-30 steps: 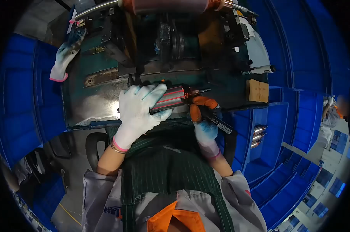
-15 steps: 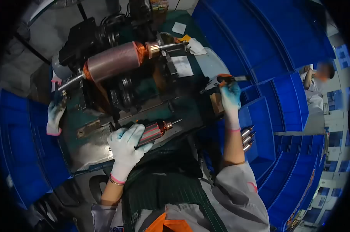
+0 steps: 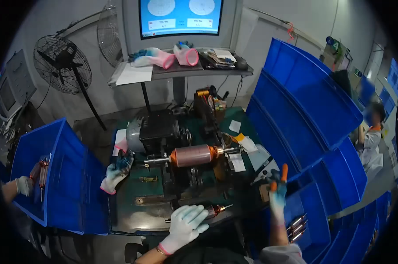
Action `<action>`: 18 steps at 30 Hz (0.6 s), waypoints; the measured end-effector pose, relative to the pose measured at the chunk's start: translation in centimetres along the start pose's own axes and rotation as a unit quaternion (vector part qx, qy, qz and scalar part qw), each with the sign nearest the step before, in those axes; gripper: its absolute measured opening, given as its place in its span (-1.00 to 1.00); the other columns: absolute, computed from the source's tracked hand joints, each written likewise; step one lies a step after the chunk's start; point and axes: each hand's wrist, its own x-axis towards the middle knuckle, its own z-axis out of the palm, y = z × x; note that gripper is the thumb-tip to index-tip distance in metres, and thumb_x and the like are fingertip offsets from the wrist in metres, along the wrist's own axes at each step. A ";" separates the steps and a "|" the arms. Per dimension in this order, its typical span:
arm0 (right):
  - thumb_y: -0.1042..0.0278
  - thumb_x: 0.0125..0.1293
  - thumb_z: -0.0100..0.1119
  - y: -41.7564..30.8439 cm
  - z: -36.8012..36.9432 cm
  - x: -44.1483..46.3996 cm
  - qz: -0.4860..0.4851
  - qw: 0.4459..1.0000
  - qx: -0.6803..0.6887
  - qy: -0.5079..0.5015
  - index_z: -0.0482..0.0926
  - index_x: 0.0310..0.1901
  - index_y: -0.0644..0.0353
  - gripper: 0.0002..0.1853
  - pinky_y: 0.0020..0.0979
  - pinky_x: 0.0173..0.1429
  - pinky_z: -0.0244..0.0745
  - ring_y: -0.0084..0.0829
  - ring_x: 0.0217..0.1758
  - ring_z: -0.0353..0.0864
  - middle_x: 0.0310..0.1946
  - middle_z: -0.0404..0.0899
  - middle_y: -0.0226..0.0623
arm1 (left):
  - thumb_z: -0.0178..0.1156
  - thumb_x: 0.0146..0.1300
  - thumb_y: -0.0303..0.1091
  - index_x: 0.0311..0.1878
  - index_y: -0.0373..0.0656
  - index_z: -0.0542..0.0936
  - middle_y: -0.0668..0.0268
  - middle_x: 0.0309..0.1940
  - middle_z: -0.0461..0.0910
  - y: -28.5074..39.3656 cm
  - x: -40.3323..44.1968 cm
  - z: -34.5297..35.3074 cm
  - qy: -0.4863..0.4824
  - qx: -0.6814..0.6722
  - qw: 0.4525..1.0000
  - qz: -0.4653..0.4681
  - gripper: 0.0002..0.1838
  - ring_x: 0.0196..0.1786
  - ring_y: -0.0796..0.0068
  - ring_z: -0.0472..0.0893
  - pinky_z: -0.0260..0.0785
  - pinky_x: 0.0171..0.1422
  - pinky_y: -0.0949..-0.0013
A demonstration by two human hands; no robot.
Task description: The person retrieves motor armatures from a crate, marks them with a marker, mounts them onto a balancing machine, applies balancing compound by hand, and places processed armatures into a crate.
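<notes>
My left hand (image 3: 188, 226), in a white glove, lies over a small rotor (image 3: 215, 212) at the bench's front edge, fingers together around its near end. The rotor's copper end and shaft point right. My right hand (image 3: 278, 198), gloved with orange fingertips, is raised over the bench's right side, its thumb and a finger apart; nothing can be made out between them. Just left of it lie dark tools (image 3: 263, 175). Behind my left hand, a large copper-wound rotor (image 3: 192, 156) rests across the machine supports.
Blue bins (image 3: 296, 119) rise on the right; one bin (image 3: 311, 211) holds several rotors. At left, another person's gloved hand (image 3: 25, 186) reaches into a blue bin (image 3: 71, 193). A loose glove (image 3: 115, 176) lies at the bench's left. Above stand a monitor (image 3: 180, 17) and shelf (image 3: 186, 75).
The view has tilted up, bringing in the monitor and shelf. My right hand has left the small rotor, moved right, and no longer visibly holds the dark marker-like tool. My left hand stays on the rotor.
</notes>
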 end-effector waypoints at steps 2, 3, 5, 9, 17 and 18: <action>0.19 0.32 -0.09 5.7 -2.1 -2.2 -0.217 0.880 0.299 -0.298 0.13 0.23 0.13 -0.51 -0.36 0.09 0.28 -0.44 -0.07 0.36 -0.12 0.36 -0.34 | 0.14 -0.01 -0.09 0.03 -0.22 0.44 0.03 0.02 0.42 3.6 3.1 -1.4 0.053 -0.129 0.986 -0.090 -0.45 0.07 -0.06 0.39 0.24 0.13 0.08; 0.19 0.35 -0.13 8.5 -3.1 -3.2 -0.230 0.745 0.412 -0.472 0.00 0.32 0.11 -0.44 -0.34 0.19 0.22 -0.45 0.02 0.33 0.00 0.32 -0.32 | 0.12 -0.01 -0.13 0.12 -0.27 0.37 0.00 0.10 0.37 4.9 3.6 -0.8 0.084 -0.208 0.966 -0.127 -0.38 0.20 -0.10 0.27 0.10 0.26 0.08; 0.21 0.32 -0.07 8.5 -2.4 -8.0 -0.213 0.811 0.338 -0.428 -0.01 0.32 0.13 -0.40 -0.38 0.19 0.21 -0.47 0.04 0.30 0.05 0.27 -0.32 | 0.10 0.02 -0.30 0.07 -0.32 0.44 0.03 0.12 0.37 5.6 3.4 0.9 0.085 -0.402 0.906 -0.100 -0.50 0.31 0.01 0.17 -0.01 0.34 0.14; 0.32 0.22 0.09 4.4 2.8 -14.0 -0.151 0.884 0.286 -0.338 -0.02 0.32 0.14 -0.31 -0.43 0.19 0.20 -0.48 0.12 0.24 0.17 0.18 -0.33 | 0.08 0.18 -0.35 -0.10 -0.39 0.53 0.04 -0.01 0.48 6.5 3.0 0.4 0.124 -0.674 0.706 -0.181 -0.70 0.21 0.16 0.32 0.11 0.29 0.20; 0.37 -0.13 0.40 -3.1 4.1 -7.5 -0.358 0.846 -0.186 -0.348 0.55 -0.07 0.03 -0.52 -0.32 0.16 0.29 -0.30 0.09 0.43 0.02 0.43 -0.31 | 0.09 0.17 -0.34 0.01 -0.38 0.39 0.21 -0.18 0.48 5.2 2.4 -3.9 0.043 -0.645 0.654 -0.393 -0.61 -0.20 0.45 0.48 0.33 -0.07 0.43; 0.39 -0.16 0.43 -3.0 4.0 -7.2 -0.365 0.836 -0.145 -0.383 0.63 -0.21 0.09 -0.64 -0.35 0.12 0.34 -0.29 -0.01 0.51 -0.13 0.55 -0.34 | 0.09 0.17 -0.34 0.02 -0.36 0.38 0.20 -0.21 0.47 4.7 1.9 -3.7 0.043 -0.703 0.607 -0.369 -0.61 -0.23 0.39 0.46 0.31 -0.08 0.39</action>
